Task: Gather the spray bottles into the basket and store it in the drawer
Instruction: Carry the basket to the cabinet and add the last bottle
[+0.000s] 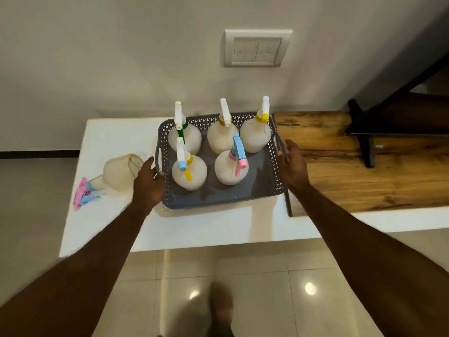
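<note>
A grey perforated basket [218, 200] sits on a white counter [116, 229] and holds several upright cream spray bottles with coloured nozzles. One more spray bottle [116, 173], with a pink and blue trigger, lies on its side on the counter left of the basket. My left hand [148, 183] is at the basket's left handle, fingers curled on it. My right hand [292, 166] is at the right handle, fingers against the rim. Whether either hand fully grips is hard to tell.
A wooden slab [352, 166] adjoins the counter on the right, with a black stand [366, 142] on it. A switch plate [257, 48] is on the wall behind. Glossy tiled floor [279, 288] and my foot [221, 310] lie below the counter's front edge.
</note>
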